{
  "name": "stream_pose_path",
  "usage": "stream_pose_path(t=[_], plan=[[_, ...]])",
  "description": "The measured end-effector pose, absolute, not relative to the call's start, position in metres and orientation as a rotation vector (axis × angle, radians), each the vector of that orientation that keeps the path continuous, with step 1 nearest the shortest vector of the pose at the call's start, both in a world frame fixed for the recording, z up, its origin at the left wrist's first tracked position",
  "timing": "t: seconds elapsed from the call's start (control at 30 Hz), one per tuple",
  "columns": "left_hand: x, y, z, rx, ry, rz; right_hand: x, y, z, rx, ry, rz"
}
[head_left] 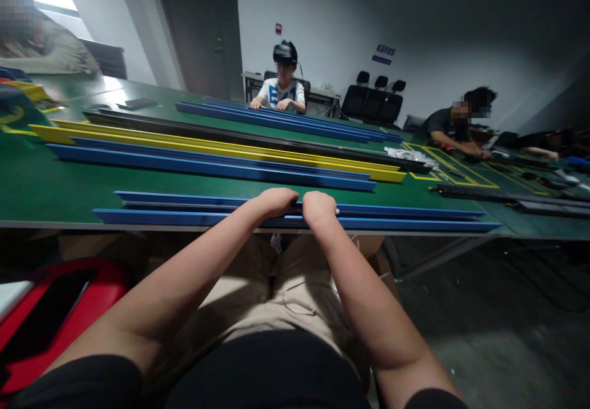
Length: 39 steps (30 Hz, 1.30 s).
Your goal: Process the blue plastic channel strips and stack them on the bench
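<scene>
Two long blue channel strips lie side by side along the near table edge, a back strip and a front strip. Over their middle, my left hand is curled with its knuckles up. Close beside it, my right hand is bent down in a fist-like shape. The fingertips of both hands are hidden, so what they grip cannot be made out. A tiny white bit shows at the right edge of my right hand.
Farther back lie more blue strips, yellow strips, a black strip and another blue bundle. A clear plastic bag rests at their right end. Several people sit around the green table. A red seat stands lower left.
</scene>
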State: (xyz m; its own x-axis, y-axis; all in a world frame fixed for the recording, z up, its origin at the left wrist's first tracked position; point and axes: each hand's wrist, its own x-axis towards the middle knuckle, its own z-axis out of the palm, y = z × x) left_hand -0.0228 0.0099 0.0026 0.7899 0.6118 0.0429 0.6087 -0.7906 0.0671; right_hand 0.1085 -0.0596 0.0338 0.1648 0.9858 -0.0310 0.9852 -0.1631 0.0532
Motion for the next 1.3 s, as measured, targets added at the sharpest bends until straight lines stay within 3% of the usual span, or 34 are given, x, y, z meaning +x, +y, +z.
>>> stream_pose_path(t=[0.17,0.43,0.7,1.3], plan=[[-0.027,0.011,-0.001,2.891,1.082,0.088,0.119,-0.060,0.039,2.244,2.084,0.006],[-0.022,0.007,0.005,2.826,1.175,0.013,0.208,-0.059,0.062,2.247,2.071,-0.084],[-0.022,0.007,0.005,2.811,1.204,-0.019,0.271,-0.054,0.052,2.260,1.868,-0.179],[-0.021,0.009,0.002,2.796,1.225,-0.013,0.257,-0.066,0.042,2.162,1.801,0.066]])
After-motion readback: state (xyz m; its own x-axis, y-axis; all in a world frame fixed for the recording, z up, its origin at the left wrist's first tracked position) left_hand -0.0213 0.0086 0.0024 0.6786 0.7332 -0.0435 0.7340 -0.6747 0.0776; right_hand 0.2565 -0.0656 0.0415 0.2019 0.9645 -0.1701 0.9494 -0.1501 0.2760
